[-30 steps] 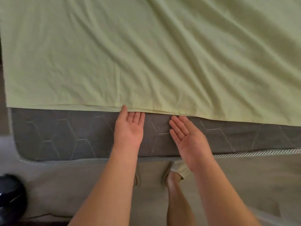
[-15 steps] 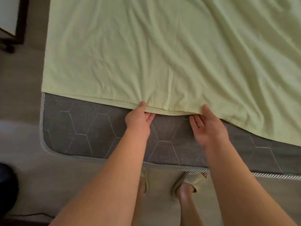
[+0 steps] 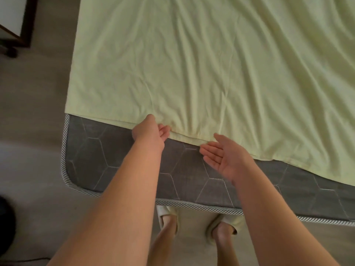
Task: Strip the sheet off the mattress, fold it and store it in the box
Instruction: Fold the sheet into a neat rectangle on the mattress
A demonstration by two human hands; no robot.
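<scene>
A pale yellow-green sheet (image 3: 211, 64) lies spread and wrinkled over the grey hexagon-quilted mattress (image 3: 119, 158), whose near strip is bare. My left hand (image 3: 149, 131) is at the sheet's near hem, thumb on top and fingers curled under it, and the cloth puckers there. My right hand (image 3: 222, 152) is palm up just to the right, fingers spread over the bare mattress. Its thumb and fingertips reach the hem without closing on it. No box is in view.
The mattress's striped piping edge (image 3: 192, 204) runs across in front of my slippered feet (image 3: 169, 217). Beige floor lies to the left. A dark wooden furniture frame (image 3: 25, 25) stands at top left, and a dark round object (image 3: 5, 227) sits at the lower left edge.
My view has swung right, bringing the mattress's left corner into sight. Both hands went from flat at the hem to gripping it. The right hand has since let go and opened palm up.
</scene>
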